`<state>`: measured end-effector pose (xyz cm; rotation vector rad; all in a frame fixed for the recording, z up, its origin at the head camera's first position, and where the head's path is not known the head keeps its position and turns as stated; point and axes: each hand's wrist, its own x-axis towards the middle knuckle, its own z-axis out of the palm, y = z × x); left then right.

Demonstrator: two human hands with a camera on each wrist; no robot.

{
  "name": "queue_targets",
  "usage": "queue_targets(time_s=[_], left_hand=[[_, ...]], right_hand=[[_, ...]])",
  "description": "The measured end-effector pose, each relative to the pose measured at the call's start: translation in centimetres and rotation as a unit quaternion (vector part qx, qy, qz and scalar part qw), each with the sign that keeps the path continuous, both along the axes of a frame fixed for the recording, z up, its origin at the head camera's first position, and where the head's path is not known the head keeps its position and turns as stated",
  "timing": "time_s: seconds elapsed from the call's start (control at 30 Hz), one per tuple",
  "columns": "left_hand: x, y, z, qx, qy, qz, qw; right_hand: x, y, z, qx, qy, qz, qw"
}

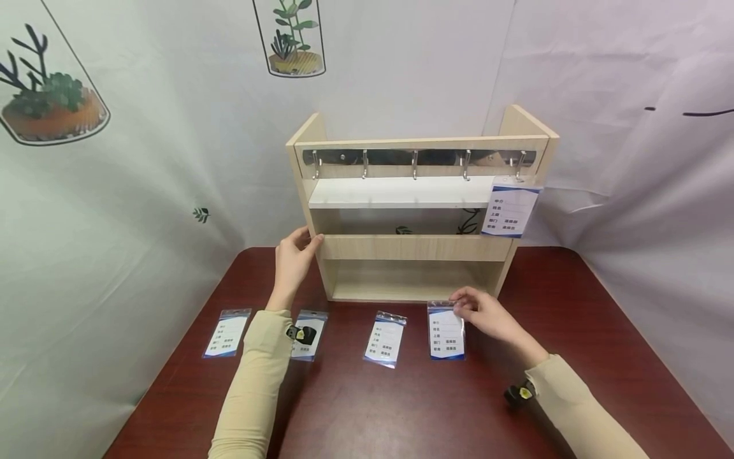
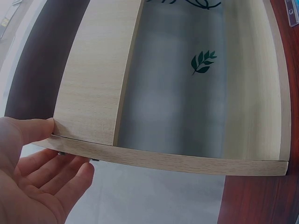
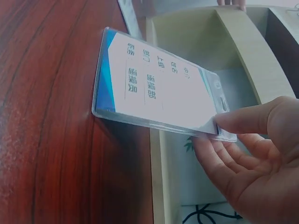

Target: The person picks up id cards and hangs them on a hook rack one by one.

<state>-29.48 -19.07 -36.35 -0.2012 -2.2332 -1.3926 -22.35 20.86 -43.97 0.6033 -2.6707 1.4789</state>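
My right hand [image 1: 487,312] pinches the upper right corner of a clear-sleeved badge [image 3: 156,86], thumb on its face and fingers behind. In the right wrist view that badge tilts, its top end raised off the table. My left hand [image 1: 292,261] grips the left side panel of a light wooden shelf [image 1: 413,248], thumb inside and fingers outside. A metal rail with several hooks [image 1: 415,164] runs across the shelf's upper front. Another badge [image 1: 510,209] hangs at the rightmost hook.
Three more badges lie on the dark red table [image 1: 390,408]: one at far left [image 1: 227,335], one partly hidden by the left wrist [image 1: 317,322], one near the middle [image 1: 385,341]. A pale printed cloth [image 1: 172,191] hangs behind and beside the table.
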Motion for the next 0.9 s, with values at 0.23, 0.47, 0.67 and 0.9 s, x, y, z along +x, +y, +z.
queue_targets(time_s=[0.23, 0.47, 0.67, 0.9], left_hand=[[-0.1, 0.0, 0.0, 0.000, 0.000, 0.005, 1.0000], [0.0, 0.0, 0.1, -0.001, -0.003, 0.005, 1.0000], [0.0, -0.1, 0.1, 0.004, -0.003, 0.004, 1.0000], [0.0, 0.1, 0.0, -0.001, -0.003, 0.007, 1.0000]], right_hand=[[0.1, 0.1, 0.7, -0.021, -0.012, 0.003, 0.9997], [0.3, 0.1, 1.6, -0.028, -0.019, 0.003, 0.9994], [-0.2, -0.4, 2.4, -0.033, -0.015, -0.007, 0.9993], [-0.5, -0.9, 4.1, -0.024, -0.018, -0.010, 0.9995]])
